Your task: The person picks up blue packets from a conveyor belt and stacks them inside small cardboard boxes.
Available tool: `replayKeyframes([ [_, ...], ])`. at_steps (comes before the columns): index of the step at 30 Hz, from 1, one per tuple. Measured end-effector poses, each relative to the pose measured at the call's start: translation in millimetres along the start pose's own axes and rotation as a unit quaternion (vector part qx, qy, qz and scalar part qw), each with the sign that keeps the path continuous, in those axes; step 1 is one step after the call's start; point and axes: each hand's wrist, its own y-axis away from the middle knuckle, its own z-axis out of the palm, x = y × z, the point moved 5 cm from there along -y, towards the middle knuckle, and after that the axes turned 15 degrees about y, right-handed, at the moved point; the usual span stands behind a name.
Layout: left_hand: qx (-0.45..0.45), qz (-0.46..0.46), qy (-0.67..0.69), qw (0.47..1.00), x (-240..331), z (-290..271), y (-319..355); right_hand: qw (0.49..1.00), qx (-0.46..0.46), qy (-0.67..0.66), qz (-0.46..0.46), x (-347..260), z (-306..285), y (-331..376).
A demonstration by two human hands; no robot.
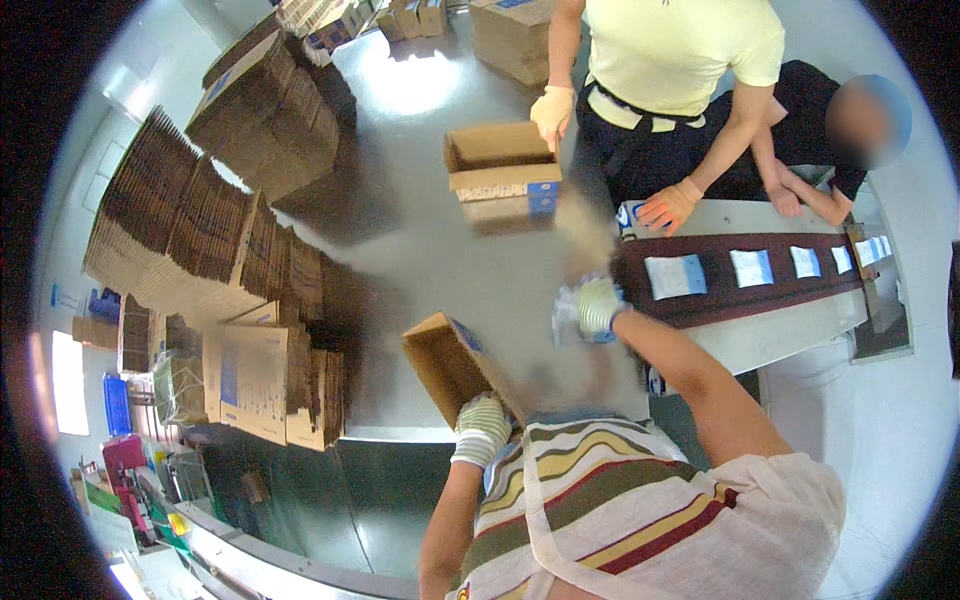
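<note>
My left hand (pixel 482 430), in a striped knit glove, grips the near end of an open cardboard box (pixel 452 372) tilted at the table's front edge. My right hand (pixel 600 305), gloved the same way, is closed on a white-and-blue packet (pixel 568 318) beside the near end of a conveyor. The packet is blurred, and whether it is one or a small stack I cannot tell. On the dark conveyor belt (pixel 715 303) lie several more white-and-blue packets (pixel 676 276) in a row. Inside my box only bare cardboard shows.
Across the metal table (pixel 400 265), a co-worker's gloved hand (pixel 552 115) holds another open carton (pixel 500 160); the other gloved hand (pixel 672 206) reaches beside the belt. A second person sits at the right. Stacks of flattened cartons (pixel 170 215) line the left, with more cartons (pixel 262 115) behind.
</note>
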Motion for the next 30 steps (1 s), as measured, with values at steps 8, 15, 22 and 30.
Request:
replayKeyframes([
  [8, 0.020, 0.031, 0.003, 0.999, 4, -2, 3, 0.965, -0.024, -0.261, 0.001, -58, -10, 79],
  [15, 0.171, 0.149, 0.023, 0.974, 24, -13, 4, 0.646, 0.237, -0.699, -0.197, -106, -147, 83],
  [22, 0.170, 0.115, -0.001, 0.979, -15, 37, -32, 0.922, 0.241, -0.223, -0.205, -170, -142, 48],
  [30, 0.242, 0.189, -0.003, 0.952, -2, 21, -8, 0.951, 0.188, -0.150, -0.193, -174, -148, 56],
])
